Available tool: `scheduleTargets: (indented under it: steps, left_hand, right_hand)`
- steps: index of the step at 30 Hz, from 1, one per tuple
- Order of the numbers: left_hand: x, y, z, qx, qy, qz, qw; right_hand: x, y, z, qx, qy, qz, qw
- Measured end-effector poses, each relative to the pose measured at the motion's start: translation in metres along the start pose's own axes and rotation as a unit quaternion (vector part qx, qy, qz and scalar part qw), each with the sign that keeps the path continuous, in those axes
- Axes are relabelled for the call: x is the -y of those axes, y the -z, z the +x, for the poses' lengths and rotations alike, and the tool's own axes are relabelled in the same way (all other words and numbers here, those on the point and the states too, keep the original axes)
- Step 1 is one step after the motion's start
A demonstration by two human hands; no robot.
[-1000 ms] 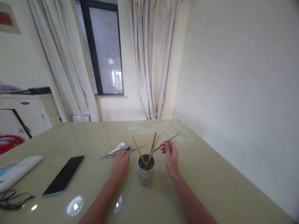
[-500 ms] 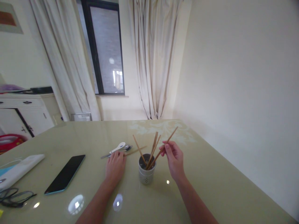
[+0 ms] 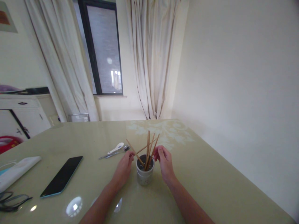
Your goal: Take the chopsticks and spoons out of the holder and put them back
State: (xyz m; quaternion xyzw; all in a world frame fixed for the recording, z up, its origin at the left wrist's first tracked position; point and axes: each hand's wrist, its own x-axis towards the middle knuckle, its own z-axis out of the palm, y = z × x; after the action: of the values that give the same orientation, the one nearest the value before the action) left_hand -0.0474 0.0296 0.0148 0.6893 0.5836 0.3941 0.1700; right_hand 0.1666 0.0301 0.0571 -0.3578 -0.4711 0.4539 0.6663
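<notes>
My left hand (image 3: 125,167) is closed around the near end of a wooden chopstick (image 3: 145,147). It slants up and right, behind the other chopsticks. Right beside that hand stands a light grey perforated utensil holder (image 3: 145,179), upright on the table. Several wooden chopsticks (image 3: 148,144) stand in it, one tipped to the left. My right hand (image 3: 165,161) is at the holder's right rim, fingers loosely curled beside the rightmost chopstick (image 3: 156,143); no grip on it shows. Beyond my left hand lie a white spoon (image 3: 116,148) and metal cutlery (image 3: 113,154).
A black-screened phone (image 3: 62,176) lies on the glossy table (image 3: 187,193) to the left. Farther left are a white power strip (image 3: 20,171) and dark cables (image 3: 12,200). A wall (image 3: 233,93) borders the right side; curtains (image 3: 155,62) hang behind.
My right hand has lowered its chopstick into the holder and moved left to the rim. My left hand has come right and lifted another chopstick off the table.
</notes>
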Motion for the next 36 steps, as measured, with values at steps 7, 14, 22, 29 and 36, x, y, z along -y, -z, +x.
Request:
scheduleTargets:
  steps: [7, 14, 22, 29, 36]
  left_hand:
    - [-0.012, 0.002, -0.003, 0.040, -0.031, -0.114, 0.992]
    - [-0.017, -0.001, -0.007, 0.073, -0.098, -0.031, 0.992]
    - [0.017, 0.031, 0.010, -0.098, -0.017, 0.256, 0.962]
    - [0.036, 0.043, 0.007, -0.047, 0.057, 0.387, 0.919]
    - [0.042, 0.038, 0.009, -0.037, 0.068, 0.390, 0.918]
  right_hand:
    - [-0.018, 0.003, 0.001, 0.002, -0.061, -0.033, 0.998]
    - [-0.026, -0.001, 0.003, 0.047, -0.068, -0.044, 0.996]
    - [0.024, 0.039, 0.025, -0.167, 0.125, -0.097, 0.973]
    - [0.047, 0.043, 0.022, -0.193, 0.193, 0.010, 0.962]
    - [0.039, 0.014, 0.000, -0.021, 0.132, -0.042, 0.990]
